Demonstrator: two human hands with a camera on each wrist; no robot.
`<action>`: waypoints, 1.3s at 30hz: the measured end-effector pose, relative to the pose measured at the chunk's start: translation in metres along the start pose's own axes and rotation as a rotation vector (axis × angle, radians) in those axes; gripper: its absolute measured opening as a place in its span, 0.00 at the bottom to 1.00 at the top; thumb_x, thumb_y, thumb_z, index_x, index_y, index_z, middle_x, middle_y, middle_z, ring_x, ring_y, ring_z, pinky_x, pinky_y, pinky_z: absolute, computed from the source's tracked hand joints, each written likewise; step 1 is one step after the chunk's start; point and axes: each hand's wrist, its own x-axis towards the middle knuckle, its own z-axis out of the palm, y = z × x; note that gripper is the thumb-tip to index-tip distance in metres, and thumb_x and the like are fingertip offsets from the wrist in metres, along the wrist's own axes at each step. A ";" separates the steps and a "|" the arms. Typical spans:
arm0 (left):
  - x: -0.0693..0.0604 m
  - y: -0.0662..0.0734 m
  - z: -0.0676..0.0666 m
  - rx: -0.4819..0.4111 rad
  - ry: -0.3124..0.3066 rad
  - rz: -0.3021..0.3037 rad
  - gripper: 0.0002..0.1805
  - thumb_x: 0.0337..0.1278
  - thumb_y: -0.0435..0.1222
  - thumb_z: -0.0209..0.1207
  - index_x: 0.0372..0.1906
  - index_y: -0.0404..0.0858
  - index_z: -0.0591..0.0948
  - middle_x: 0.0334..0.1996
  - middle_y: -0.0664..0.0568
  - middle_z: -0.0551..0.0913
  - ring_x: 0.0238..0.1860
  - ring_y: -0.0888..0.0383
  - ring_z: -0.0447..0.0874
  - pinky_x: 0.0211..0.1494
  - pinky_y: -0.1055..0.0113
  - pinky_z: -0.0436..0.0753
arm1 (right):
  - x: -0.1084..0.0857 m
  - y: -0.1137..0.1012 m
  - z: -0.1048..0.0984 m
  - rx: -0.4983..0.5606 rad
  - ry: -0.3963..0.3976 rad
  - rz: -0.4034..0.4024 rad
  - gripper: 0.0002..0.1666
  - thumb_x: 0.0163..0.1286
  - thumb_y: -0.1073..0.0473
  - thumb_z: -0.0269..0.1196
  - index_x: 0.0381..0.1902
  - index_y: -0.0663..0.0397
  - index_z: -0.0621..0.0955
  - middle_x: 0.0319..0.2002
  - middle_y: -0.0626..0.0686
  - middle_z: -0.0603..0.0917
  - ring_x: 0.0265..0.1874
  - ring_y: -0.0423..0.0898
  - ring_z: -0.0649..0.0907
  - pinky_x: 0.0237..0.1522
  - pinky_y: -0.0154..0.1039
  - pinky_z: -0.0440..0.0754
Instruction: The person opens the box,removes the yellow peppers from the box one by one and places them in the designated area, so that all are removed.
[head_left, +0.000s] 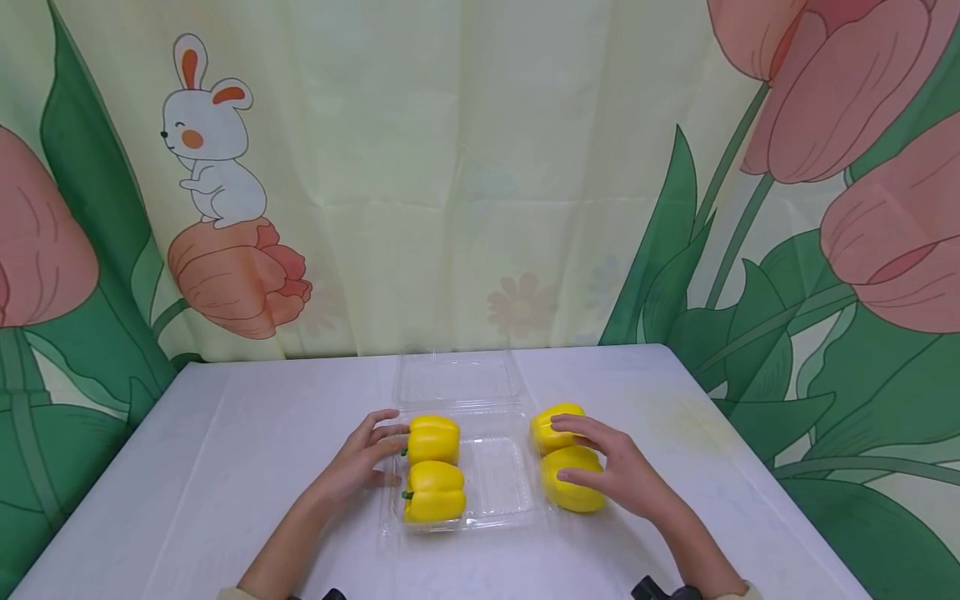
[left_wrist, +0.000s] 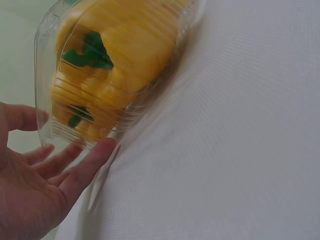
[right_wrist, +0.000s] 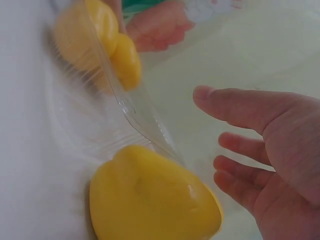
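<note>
A clear plastic clamshell container (head_left: 495, 521) lies with its lid raised at the back. In its left half sit two yellow bell peppers, a rear one (head_left: 433, 440) and a front one (head_left: 435, 492), green stems facing left. My left hand (head_left: 360, 462) is at the container's left side, its fingers spread and touching the clear wall (left_wrist: 45, 75). Right of the container lie two more yellow bell peppers, a rear one (head_left: 553, 425) and a nearer one (head_left: 572, 482). Over these my right hand (head_left: 618, 467) hovers with fingers apart, holding nothing; the right wrist view shows space between it and the near pepper (right_wrist: 150, 200).
A white cloth covers the table (head_left: 247, 467). The container's transparent lid (head_left: 457, 379) reaches toward the table's back edge. Behind hangs a curtain (head_left: 450, 183) printed with tulips and a rabbit. Dark wrist straps show at the bottom edge.
</note>
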 end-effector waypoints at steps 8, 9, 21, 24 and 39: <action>-0.001 0.000 0.001 0.005 0.004 0.005 0.30 0.67 0.42 0.55 0.70 0.49 0.59 0.66 0.44 0.71 0.59 0.49 0.76 0.45 0.57 0.88 | 0.004 -0.006 0.007 0.037 -0.019 -0.053 0.34 0.55 0.59 0.72 0.61 0.49 0.77 0.60 0.50 0.79 0.60 0.53 0.78 0.60 0.52 0.78; -0.001 0.000 0.001 0.004 0.004 0.004 0.30 0.67 0.42 0.55 0.70 0.49 0.59 0.66 0.44 0.71 0.59 0.48 0.76 0.45 0.57 0.88 | 0.005 -0.007 0.007 0.045 -0.021 -0.059 0.34 0.55 0.60 0.72 0.61 0.50 0.77 0.60 0.50 0.79 0.60 0.53 0.78 0.60 0.52 0.78; -0.001 -0.001 -0.001 0.019 -0.004 0.004 0.31 0.66 0.43 0.55 0.71 0.48 0.58 0.66 0.44 0.71 0.59 0.47 0.75 0.43 0.59 0.88 | 0.008 -0.012 0.015 0.057 -0.061 -0.102 0.31 0.58 0.53 0.71 0.60 0.44 0.77 0.59 0.51 0.80 0.59 0.54 0.78 0.58 0.51 0.79; -0.001 -0.001 -0.001 0.022 -0.014 0.011 0.32 0.67 0.42 0.54 0.71 0.47 0.57 0.67 0.43 0.70 0.60 0.46 0.75 0.42 0.60 0.88 | 0.010 -0.014 0.019 0.063 -0.061 -0.103 0.31 0.57 0.54 0.72 0.59 0.43 0.77 0.60 0.51 0.79 0.59 0.53 0.78 0.58 0.50 0.79; -0.002 0.000 -0.001 0.005 -0.010 0.004 0.30 0.67 0.42 0.54 0.71 0.49 0.58 0.67 0.45 0.70 0.58 0.50 0.76 0.42 0.57 0.88 | 0.013 -0.023 0.031 0.120 -0.103 -0.104 0.32 0.55 0.49 0.72 0.59 0.38 0.77 0.60 0.46 0.79 0.60 0.48 0.78 0.59 0.46 0.79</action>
